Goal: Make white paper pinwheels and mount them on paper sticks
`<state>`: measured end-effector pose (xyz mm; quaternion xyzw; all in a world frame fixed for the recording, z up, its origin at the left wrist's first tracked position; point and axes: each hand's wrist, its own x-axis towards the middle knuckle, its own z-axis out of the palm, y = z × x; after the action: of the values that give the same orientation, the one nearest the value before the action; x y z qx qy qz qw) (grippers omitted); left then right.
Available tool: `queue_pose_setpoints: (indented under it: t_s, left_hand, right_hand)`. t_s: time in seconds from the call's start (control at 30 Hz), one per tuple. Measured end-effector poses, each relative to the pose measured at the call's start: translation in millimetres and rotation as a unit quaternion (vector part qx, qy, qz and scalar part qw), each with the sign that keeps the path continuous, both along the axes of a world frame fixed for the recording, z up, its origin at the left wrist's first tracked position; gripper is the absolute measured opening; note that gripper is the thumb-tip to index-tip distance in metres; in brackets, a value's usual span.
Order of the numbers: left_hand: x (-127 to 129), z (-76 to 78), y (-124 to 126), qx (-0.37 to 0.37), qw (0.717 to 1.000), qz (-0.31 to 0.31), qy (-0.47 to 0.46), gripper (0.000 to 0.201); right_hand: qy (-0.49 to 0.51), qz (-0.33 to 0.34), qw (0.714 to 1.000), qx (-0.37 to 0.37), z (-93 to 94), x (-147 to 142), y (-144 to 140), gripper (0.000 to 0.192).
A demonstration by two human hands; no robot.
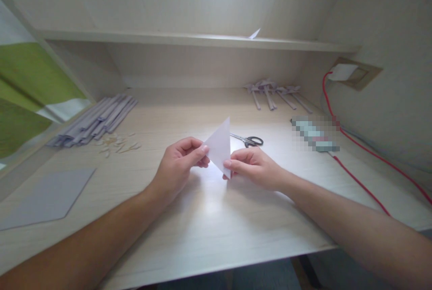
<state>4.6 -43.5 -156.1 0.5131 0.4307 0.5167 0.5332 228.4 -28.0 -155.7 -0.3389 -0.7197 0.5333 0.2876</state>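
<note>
Just in front of the scissors, both hands hold a folded paper triangle above the desk. Left hand pinches its left corner, fingers curled; right hand pinches the bottom tip, thumb on top.

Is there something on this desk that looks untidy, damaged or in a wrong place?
Only small things. Paper scraps lie scattered beside the stack of folded strips, and a red cable trails across the desk. Both hands, left hand and right hand, hold the folded white paper, which looks intact.
</note>
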Motion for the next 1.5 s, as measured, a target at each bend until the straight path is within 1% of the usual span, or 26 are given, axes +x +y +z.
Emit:
queue_pose_setpoints:
  t_s: [0.07,0.17,0.3,0.4,0.5,0.67,0.8,0.9,1.03,1.17,1.27,1.4,1.5]
  left_hand:
    - [0,-0.2,1,0.001,1.0,0.005,-0.003,0.018]
    - [1,0.3,1,0.0,1.0,0.013,-0.008,0.017]
    - [1,0.5,1,0.007,1.0,0.027,-0.013,0.017]
    - [1,-0.7,1,0.014,0.999,0.03,-0.012,0.017]
    - [0,-1.8,1,0.012,0.999,0.037,-0.009,0.017]
    - [0,-0.7,2,0.011,0.999,0.053,-0.004,0.018]
    - [1,1.2,2,0.02,0.998,0.06,0.008,0.017]
    - [1,1.2,2,0.027,0.997,0.062,0.024,0.017]
    - [-2,-0.3,5,0.036,0.996,0.066,0.044,0.018]
    - [-5,-1.0,11,0.052,0.994,0.074,0.055,0.014]
    - [-8,-1.0,13,0.051,0.995,0.05,0.063,0.01]
    - [-11,-0.9,14,0.048,0.998,0.017,0.049,0.023]
    - [-13,-1.6,16,0.053,0.998,0.024,0.037,0.027]
  right_hand:
    - [-0.004,0.01,1.0,-0.003,0.2,0,0,0.035]
    - [0.004,-0.006,1.0,-0.006,-0.9,0,0,0.035]
    - [-0.012,0.002,1.0,-0.019,-2.6,0,0,0.037]
    - [-0.006,-0.008,1.0,-0.021,-3.2,0,0,0.037]
    - [-0.001,0.003,0.999,-0.035,-3.7,0,1,0.036]
    - [-0.014,0.006,1.0,-0.019,-4.1,1,1,0.034]
    - [-0.026,0.022,0.999,-0.024,-3.1,3,2,0.031]
    - [-0.033,0.024,0.999,-0.001,-1.4,4,2,0.029]
    - [-0.034,0.004,0.999,0.009,-1.5,2,1,0.026]
    - [-0.036,-0.044,0.998,0.031,-6.0,1,6,0.022]
    - [-0.036,-0.079,0.995,0.057,-8.0,2,9,0.02]
    - [-0.053,-0.079,0.992,0.087,-7.0,6,10,0.017]
    - [-0.061,-0.064,0.991,0.102,-7.5,7,11,0.017]
